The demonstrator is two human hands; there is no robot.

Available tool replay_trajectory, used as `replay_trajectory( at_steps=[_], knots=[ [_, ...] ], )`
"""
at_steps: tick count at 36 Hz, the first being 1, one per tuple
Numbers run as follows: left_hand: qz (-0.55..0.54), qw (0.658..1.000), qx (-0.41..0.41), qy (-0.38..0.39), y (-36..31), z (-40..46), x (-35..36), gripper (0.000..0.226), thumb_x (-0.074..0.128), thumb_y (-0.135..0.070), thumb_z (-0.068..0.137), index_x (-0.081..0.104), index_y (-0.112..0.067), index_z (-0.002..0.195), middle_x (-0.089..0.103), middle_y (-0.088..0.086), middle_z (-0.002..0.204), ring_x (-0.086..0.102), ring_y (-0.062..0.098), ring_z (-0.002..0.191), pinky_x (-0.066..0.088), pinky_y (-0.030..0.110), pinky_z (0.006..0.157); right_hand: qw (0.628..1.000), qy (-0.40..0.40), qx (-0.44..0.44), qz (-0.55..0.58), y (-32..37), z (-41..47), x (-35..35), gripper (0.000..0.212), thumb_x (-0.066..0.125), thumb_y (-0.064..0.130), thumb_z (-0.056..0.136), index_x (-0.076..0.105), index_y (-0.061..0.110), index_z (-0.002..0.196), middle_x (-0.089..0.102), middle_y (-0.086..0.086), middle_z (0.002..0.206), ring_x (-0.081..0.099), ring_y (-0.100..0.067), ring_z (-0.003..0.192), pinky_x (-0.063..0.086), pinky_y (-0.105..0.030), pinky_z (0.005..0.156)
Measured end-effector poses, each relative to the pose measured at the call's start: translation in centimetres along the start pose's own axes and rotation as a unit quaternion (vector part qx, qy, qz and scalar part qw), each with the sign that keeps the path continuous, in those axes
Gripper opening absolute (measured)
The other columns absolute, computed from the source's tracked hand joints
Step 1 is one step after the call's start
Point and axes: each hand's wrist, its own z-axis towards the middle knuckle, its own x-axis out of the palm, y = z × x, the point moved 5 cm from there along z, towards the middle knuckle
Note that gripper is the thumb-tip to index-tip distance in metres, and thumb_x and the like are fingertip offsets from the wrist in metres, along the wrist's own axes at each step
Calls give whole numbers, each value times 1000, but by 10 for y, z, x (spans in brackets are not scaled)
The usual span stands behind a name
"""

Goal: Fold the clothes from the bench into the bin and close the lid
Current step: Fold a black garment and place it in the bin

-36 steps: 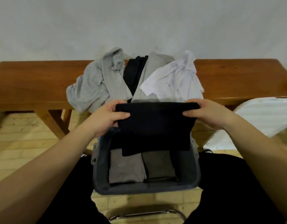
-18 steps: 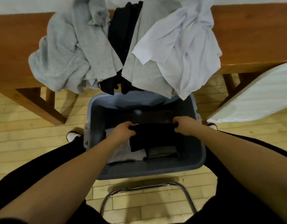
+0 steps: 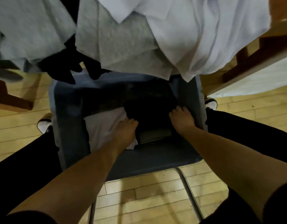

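Both of my hands are down inside the bin, a blue-grey plastic tub with smooth walls. My left hand has its grip on the near left edge of the folded black garment, though I cannot tell whether the fingers pinch or only press. My right hand lies on its right side with relaxed fingers spread flat, close against the bin's right wall. Soft, dark cloth covers a folded grey piece; a folded white piece lies beside it on the left. Above the bin, loose clothes hang off the wooden table: a white shirt, grey shirts and something black. Pale wood planks make up the floor.
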Motion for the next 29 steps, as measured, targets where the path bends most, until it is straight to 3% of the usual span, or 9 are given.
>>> replay_trajectory(
  at_steps=[5, 8, 13, 17, 19, 21, 22, 25, 29],
  knots=[
    [73, 992, 37, 98, -3, -6, 39, 60, 89, -4, 20, 65, -8, 75, 62, 11, 75, 60, 29, 61, 47, 30, 49, 994, 67, -44, -76, 27, 4, 32, 42, 47, 20, 99, 45, 12, 139, 51, -12, 136, 42, -31, 127, 32, -43, 108],
    [105, 987, 80, 94, -8, -9, 41, 58, 94, -12, 24, 69, -9, 76, 64, 9, 76, 61, 26, 62, 45, 27, 50, 991, 87, -53, -84, 36, 3, 45, 40, 45, 21, 99, 46, 13, 139, 52, -11, 135, 43, -31, 126, 32, -43, 108],
    [165, 974, 141, 69, -11, -14, 50, 49, 93, -9, 29, 68, -13, 71, 63, 7, 74, 60, 24, 61, 46, 25, 53, 989, 108, -64, -84, 45, 2, 58, 41, 44, 21, 99, 45, 12, 139, 52, -11, 135, 42, -31, 126, 32, -42, 107],
    [189, 966, 139, 110, -6, -15, 61, 46, 92, -8, 31, 72, -12, 73, 67, 8, 79, 63, 26, 66, 48, 28, 55, 986, 133, -77, -72, 48, 2, 60, 41, 42, 22, 101, 46, 13, 141, 51, -10, 138, 40, -30, 131, 28, -44, 111],
    [207, 958, 125, 154, -9, -16, 59, 45, 88, -11, 56, 75, -9, 98, 67, 12, 110, 64, 30, 95, 51, 33, 71, 980, 159, -94, -74, 50, 0, 62, 44, 41, 26, 103, 43, 14, 145, 49, -9, 142, 37, -30, 135, 23, -46, 115],
    [231, 941, 96, 229, -4, -16, 68, 45, 60, -11, 92, 54, -10, 137, 40, 11, 150, 39, 33, 134, 40, 40, 98, 974, 195, -102, -55, 51, -2, 65, 44, 39, 26, 103, 42, 16, 146, 48, -7, 145, 35, -28, 138, 17, -47, 117],
    [237, 929, 92, 269, -3, -17, 66, 46, 49, -11, 98, 47, -12, 144, 31, 10, 156, 30, 32, 140, 35, 41, 104, 974, 204, -95, -32, 50, -4, 64, 43, 39, 25, 103, 43, 17, 145, 48, -7, 145, 35, -28, 138, 15, -48, 118],
    [198, 932, 76, 294, -7, -20, 53, 40, 45, -18, 101, 50, -13, 140, 40, 8, 150, 37, 30, 134, 36, 39, 102, 973, 212, -72, 52, 47, -10, 49, 39, 41, 17, 101, 51, 17, 138, 52, -8, 141, 42, -27, 133, 17, -48, 117],
    [59, 967, -14, 249, -11, -26, 18, 33, 47, -21, 98, 61, -13, 127, 57, 10, 132, 56, 27, 114, 44, 32, 92, 962, 202, -47, 177, 39, -26, 16, 32, 42, 15, 100, 58, 15, 128, 59, -10, 128, 54, -29, 116, 36, -45, 104]
  ],
)
